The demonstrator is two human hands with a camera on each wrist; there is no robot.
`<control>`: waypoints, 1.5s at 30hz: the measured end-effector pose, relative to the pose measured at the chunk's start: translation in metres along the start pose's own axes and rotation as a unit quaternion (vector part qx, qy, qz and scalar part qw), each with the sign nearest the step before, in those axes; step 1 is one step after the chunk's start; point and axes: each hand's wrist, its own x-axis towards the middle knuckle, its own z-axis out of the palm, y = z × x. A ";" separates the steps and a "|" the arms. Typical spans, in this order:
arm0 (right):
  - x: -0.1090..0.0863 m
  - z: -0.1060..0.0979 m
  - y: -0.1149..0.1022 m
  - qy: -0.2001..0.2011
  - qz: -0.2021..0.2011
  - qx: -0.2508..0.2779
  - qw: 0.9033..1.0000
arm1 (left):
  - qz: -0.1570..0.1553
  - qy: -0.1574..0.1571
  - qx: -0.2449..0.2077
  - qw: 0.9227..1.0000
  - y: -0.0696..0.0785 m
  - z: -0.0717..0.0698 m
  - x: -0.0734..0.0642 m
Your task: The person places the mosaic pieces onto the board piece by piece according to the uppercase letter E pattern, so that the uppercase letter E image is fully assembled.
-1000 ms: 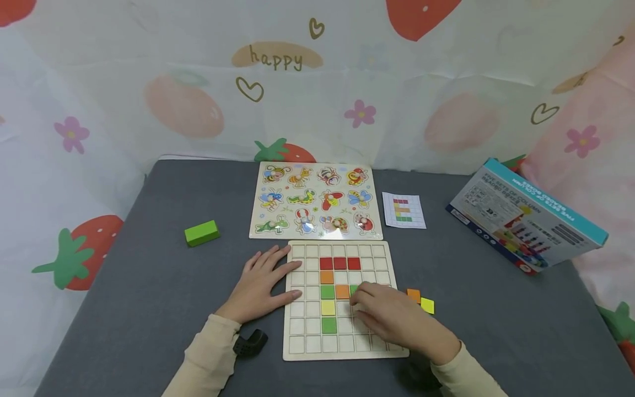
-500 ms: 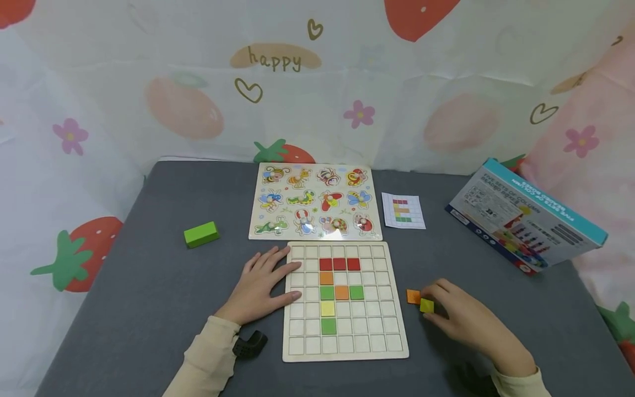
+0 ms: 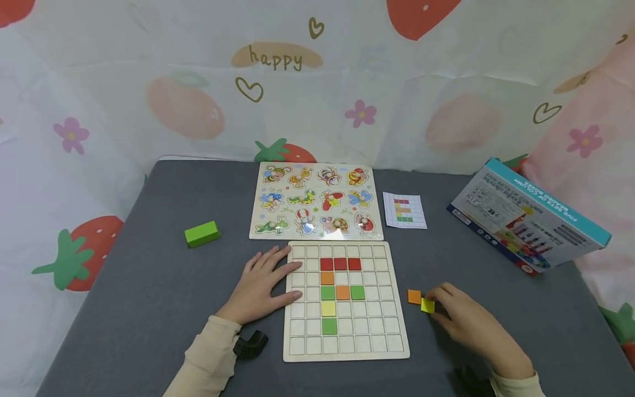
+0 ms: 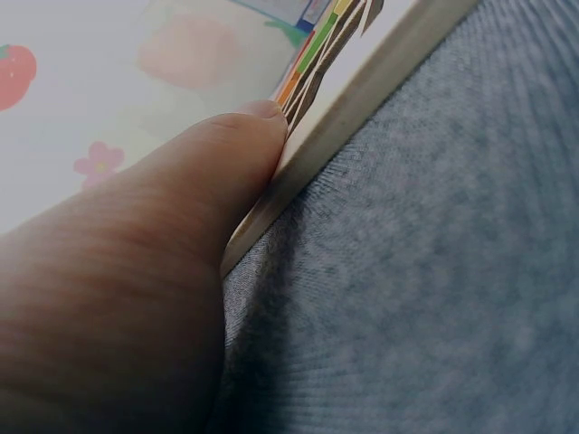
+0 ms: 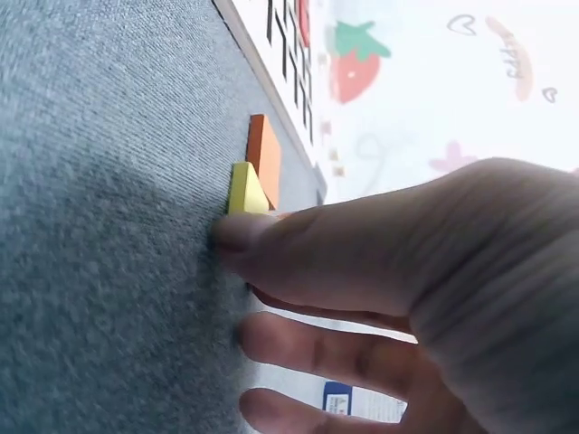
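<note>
My left hand lies with fingers spread on the left edge of a wooden grid board; the left wrist view shows the thumb against that edge. The board's cells hold three red tiles, two orange tiles, three green tiles and one yellow tile. Right of the board, my right hand pinches a loose yellow tile between thumb and forefinger, the far side partly hidden. Touching that tile's corner is a loose orange tile.
Behind the grid board lies an insect picture board. A small pattern card sits to its right, and a tilted product box stands farther right. A green block rests on the grey cloth at the left.
My right hand has left the grid board, uncovering a green tile in its cell, and moved right to the loose yellow tile. The left hand has stayed in place.
</note>
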 end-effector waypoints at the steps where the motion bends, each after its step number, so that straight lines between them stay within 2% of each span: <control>1: 0.000 0.000 -0.001 0.005 0.000 -0.002 1.000 | 0.000 0.000 -0.001 1.000 0.000 0.000 0.000; 11: 0.003 -0.005 -0.005 0.012 0.035 -0.010 0.999 | -0.002 -0.001 -0.001 1.000 0.003 -0.002 0.000; 15: 0.005 -0.006 -0.009 0.020 0.030 -0.018 0.999 | -0.002 0.000 0.000 1.000 0.002 -0.002 0.000; 18: 0.007 -0.005 -0.016 0.029 0.011 -0.023 0.999 | -0.002 0.000 0.000 1.000 0.002 -0.002 0.000; 24: 0.015 0.002 -0.034 0.070 -0.072 -0.001 0.995 | -0.001 -0.001 -0.001 1.000 0.001 -0.002 -0.001; 27: 0.021 0.007 -0.042 0.077 -0.110 0.017 0.991 | -0.001 -0.002 -0.001 1.000 0.001 -0.002 -0.001; 36: 0.040 0.020 -0.070 0.036 -0.179 0.033 0.983 | -0.003 0.000 0.003 1.000 0.002 0.000 0.001; 45: 0.048 0.032 -0.087 0.004 -0.191 0.028 0.981 | -0.005 0.001 0.004 1.000 0.001 0.000 0.000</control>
